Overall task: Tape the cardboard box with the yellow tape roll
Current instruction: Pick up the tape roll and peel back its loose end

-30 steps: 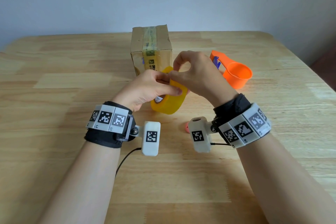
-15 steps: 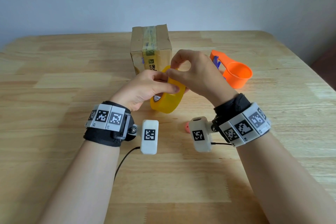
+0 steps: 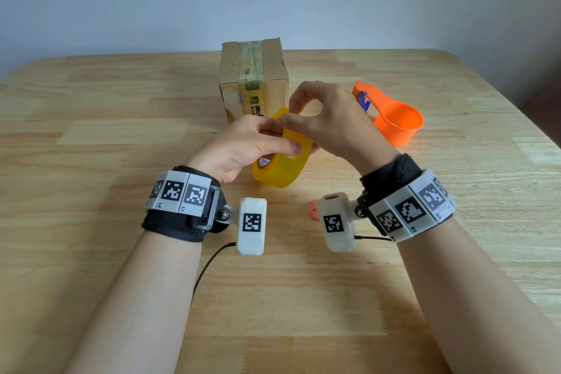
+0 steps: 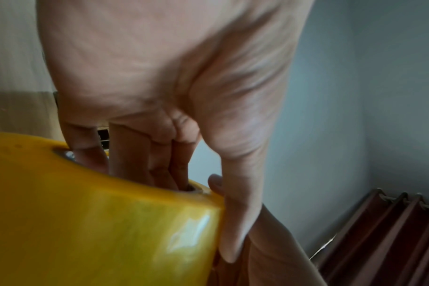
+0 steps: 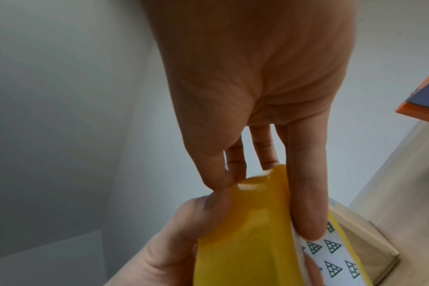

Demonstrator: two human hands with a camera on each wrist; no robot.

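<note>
A yellow tape roll (image 3: 280,171) is held on edge just above the wooden table (image 3: 91,130), in front of the cardboard box (image 3: 255,82). My left hand (image 3: 258,143) grips the roll, fingers through its core and thumb on the outer face (image 4: 110,222). My right hand (image 3: 303,121) pinches at the roll's top rim with thumb and forefinger, a finger inside the white printed core (image 5: 331,249). In the right wrist view the yellow tape roll (image 5: 245,232) fills the lower middle and the cardboard box (image 5: 370,247) lies behind it. Old tape runs over the box top.
An orange tape dispenser (image 3: 394,118) with a blue part lies right of the box, close behind my right hand. A small pink object (image 3: 314,211) sits on the table under my right wrist camera. A wall stands behind the table.
The roll has tilted and risen slightly in my hands. My right fingers have shifted along its top rim. Box and dispenser have not moved.
</note>
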